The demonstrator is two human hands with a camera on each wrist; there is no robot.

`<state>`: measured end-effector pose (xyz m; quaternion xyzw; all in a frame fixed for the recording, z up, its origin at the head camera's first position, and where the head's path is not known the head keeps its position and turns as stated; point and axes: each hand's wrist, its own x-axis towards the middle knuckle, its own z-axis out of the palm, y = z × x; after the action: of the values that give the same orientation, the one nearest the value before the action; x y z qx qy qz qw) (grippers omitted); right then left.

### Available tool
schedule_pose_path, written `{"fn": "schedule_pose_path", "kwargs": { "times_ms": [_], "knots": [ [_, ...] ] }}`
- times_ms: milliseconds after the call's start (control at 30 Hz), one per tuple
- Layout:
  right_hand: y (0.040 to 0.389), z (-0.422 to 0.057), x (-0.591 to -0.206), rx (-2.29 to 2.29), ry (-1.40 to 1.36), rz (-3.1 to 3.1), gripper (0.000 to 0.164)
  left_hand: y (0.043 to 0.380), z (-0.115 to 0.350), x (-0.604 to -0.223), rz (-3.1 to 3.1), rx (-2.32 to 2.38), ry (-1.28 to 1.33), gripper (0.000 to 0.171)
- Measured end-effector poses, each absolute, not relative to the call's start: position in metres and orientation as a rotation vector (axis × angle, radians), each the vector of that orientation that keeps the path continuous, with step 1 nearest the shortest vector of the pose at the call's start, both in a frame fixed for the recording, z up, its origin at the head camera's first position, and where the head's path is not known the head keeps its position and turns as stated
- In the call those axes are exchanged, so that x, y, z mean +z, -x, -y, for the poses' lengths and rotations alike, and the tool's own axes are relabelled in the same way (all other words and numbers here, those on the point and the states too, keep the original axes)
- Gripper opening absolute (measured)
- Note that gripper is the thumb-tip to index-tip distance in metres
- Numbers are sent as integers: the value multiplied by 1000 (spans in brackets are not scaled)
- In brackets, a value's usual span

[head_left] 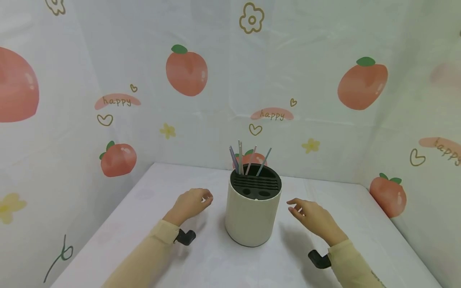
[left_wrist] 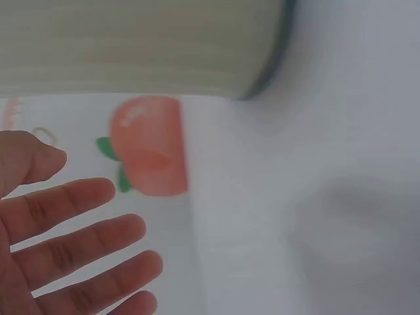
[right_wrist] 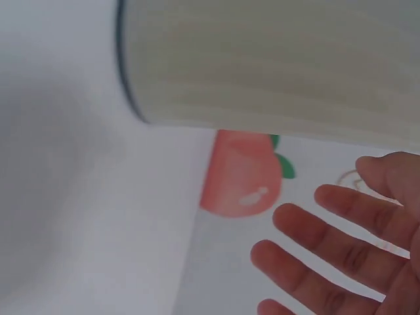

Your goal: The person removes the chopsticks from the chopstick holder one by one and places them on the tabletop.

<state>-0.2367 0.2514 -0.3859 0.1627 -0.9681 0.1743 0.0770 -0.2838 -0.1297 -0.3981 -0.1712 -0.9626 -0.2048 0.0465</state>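
A round cream holder point(head_left: 250, 218) with a black slotted top point(head_left: 256, 183) stands upright on the white table. Several thin pastel sticks point(head_left: 240, 158) lean in its rear compartment; their lower ends are hidden inside. To the left of the holder, my left hand point(head_left: 190, 205) hovers over the table with fingers loosely bent and holding nothing. On the other side is my right hand point(head_left: 314, 216), likewise apart from the holder, its fingers spread and relaxed. Both wrist views show the holder's smooth side point(left_wrist: 131, 49) close by, with bare fingers point(right_wrist: 328, 256) spread below it in the frame.
The white table point(head_left: 144, 208) meets a cloth backdrop point(head_left: 216, 112) printed with peaches, hearts and "happy" labels behind and at both sides. Black wrist mounts point(head_left: 186, 237) jut from both cream sleeves point(head_left: 147, 250).
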Motion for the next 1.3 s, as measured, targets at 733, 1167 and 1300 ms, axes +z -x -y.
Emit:
{"fn": "schedule_pose_path", "kwargs": {
  "times_ms": [733,1167,1300],
  "knots": [
    [280,-220,-335,1949,-481,2508,47,309,90,-296,2229,-2000,720,30],
    [278,-218,-342,1989,-429,2544,51,311,85,-298,2227,-2043,802,27],
    [278,-217,-342,1984,-429,2553,51,313,85,-299,2228,-2051,816,26]
  ]
}}
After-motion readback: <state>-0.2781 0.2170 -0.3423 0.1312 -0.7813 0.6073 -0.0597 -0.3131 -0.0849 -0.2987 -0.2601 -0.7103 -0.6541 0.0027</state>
